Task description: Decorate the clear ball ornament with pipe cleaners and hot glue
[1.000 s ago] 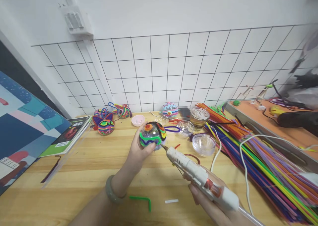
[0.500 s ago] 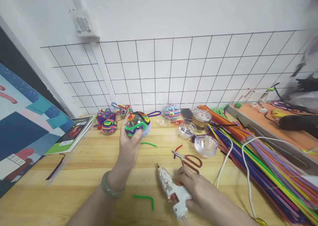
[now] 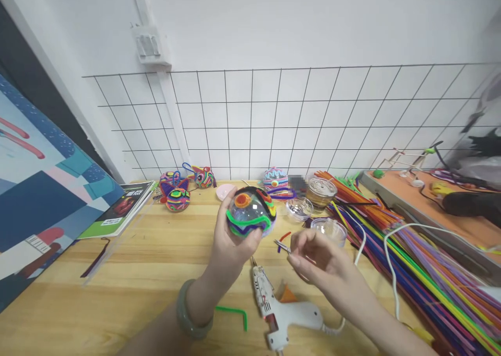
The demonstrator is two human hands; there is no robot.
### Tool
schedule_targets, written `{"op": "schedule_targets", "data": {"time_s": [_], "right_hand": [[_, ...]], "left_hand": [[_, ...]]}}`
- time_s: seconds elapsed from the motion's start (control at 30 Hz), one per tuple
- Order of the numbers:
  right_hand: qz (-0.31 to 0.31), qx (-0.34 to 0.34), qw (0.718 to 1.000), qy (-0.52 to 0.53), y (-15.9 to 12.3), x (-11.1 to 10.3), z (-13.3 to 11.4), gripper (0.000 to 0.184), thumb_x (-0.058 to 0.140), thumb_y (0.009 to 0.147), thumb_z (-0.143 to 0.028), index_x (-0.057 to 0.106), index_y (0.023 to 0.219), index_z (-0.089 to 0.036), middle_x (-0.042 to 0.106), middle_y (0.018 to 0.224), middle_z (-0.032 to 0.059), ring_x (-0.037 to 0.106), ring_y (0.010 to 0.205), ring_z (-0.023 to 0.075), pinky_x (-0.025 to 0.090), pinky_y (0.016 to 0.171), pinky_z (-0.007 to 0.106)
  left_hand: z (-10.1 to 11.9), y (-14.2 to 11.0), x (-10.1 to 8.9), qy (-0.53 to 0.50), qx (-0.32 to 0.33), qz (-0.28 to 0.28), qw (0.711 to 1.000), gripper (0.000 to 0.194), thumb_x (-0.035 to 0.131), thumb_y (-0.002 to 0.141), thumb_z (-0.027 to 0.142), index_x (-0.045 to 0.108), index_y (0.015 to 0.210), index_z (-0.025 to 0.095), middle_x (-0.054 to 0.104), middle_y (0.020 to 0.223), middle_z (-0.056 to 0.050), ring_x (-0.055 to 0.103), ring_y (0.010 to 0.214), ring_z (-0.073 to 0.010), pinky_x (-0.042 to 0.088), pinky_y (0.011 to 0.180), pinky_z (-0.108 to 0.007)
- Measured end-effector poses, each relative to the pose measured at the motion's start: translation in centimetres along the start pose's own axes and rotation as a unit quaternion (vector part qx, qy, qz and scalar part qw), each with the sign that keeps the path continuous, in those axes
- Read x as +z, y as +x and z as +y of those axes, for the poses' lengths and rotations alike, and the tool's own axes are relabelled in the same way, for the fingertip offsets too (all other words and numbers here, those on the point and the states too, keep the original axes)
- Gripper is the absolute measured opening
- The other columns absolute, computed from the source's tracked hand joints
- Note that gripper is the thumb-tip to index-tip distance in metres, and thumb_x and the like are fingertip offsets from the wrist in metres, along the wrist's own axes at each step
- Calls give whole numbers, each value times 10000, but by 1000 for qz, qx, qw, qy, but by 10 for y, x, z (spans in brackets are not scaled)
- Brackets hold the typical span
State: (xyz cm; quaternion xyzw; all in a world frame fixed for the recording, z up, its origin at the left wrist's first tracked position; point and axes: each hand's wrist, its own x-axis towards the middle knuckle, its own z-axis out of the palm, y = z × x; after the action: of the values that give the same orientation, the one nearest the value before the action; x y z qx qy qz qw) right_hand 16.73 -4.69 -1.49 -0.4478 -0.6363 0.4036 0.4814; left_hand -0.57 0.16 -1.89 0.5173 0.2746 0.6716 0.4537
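My left hand [image 3: 235, 244] is closed around a clear plastic ball [image 3: 254, 215] decorated with colourful pipe cleaners, holding it above the table. Green and purple wavy strips, an orange coil and a black, red and yellow patch show on its surface. Loosely curled, my right hand [image 3: 321, 259] hovers over the scissors [image 3: 282, 245], with a gap between thumb and fingers and nothing visible in it. It hides most of the scissor handles. Below lies a white hot glue gun [image 3: 297, 314] on its side, untouched. A bent green pipe cleaner piece [image 3: 235, 310] rests left of it.
Finished pipe-cleaner balls [image 3: 178, 199] stand at the back left, another ball [image 3: 275, 177] at the back middle. Clear plastic half-shells [image 3: 299, 208] and a round tub [image 3: 321, 193] are behind my right hand. Bundled pipe cleaners [image 3: 415, 262] and a white cord [image 3: 391, 257] fill the right.
My right hand has let go of the glue gun, which now lies on the table, and has risen to above the scissors. My left hand has brought the ball rightward and nearer.
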Motion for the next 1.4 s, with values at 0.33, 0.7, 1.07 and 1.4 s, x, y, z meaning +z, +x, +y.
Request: {"op": "schedule_targets", "data": {"time_s": [0.33,0.7,1.07,1.4], "right_hand": [[64,1,984,166,26,33,-30,330,762,710,-407,497,769,-220,514,693,-37,479,634,122,432,599,245],[77,13,970,229,29,38,-25,308,787,699,-390,536,720,-211,498,668,-41,447,633,108,391,586,213],[53,94,943,316,31,36,-23,344,849,621,-347,562,753,-210,535,718,-38,459,684,105,395,654,224],[30,135,926,351,32,32,-24,380,882,552,-316,603,782,-201,558,750,-24,474,705,120,392,657,251]], "left_hand": [[9,-7,9,71,37,36,996,758,713,694,191,369,1368,238,571,1303,-105,567,1190,-276,498,968,-337],[6,-12,10,112,64,43,991,734,695,702,184,369,1359,208,538,1324,-129,570,1180,-261,497,980,-362],[6,-9,8,129,66,20,989,736,680,711,181,349,1367,203,520,1348,-129,543,1216,-255,470,1011,-352],[6,-10,6,130,45,6,990,730,685,722,196,350,1369,209,536,1325,-124,547,1205,-250,462,1018,-364]]}}
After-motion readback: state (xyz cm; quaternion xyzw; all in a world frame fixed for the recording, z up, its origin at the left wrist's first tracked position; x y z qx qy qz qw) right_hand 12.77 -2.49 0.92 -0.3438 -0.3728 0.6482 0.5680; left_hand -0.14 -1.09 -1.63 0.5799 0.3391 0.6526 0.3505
